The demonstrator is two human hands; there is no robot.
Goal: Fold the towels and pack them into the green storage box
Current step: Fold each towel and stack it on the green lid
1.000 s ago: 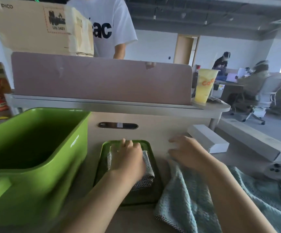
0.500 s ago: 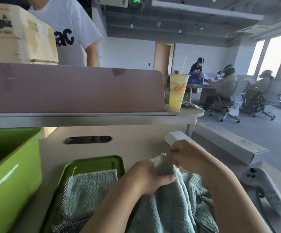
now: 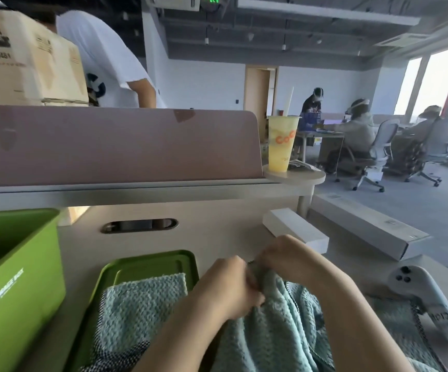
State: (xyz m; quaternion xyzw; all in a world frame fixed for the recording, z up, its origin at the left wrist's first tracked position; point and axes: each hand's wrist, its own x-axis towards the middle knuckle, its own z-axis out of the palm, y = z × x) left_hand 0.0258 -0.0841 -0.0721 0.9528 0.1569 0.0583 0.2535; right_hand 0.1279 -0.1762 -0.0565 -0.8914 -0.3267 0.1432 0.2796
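Above desk (image 3: 217,232), left hand (image 3: 228,288) now grips towel (image 3: 279,334) beside right hand (image 3: 284,256).

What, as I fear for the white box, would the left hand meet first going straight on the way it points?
Likely the right hand, just ahead of the left hand; both pinch the bunched blue towel. The white box lies farther along, though depth is unclear.

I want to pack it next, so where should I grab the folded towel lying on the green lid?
Probably pinch the folded towel by its left edge, coming from the storage box side. It lies flat on the lid with that edge free, while the left hand and loose towel crowd its right.
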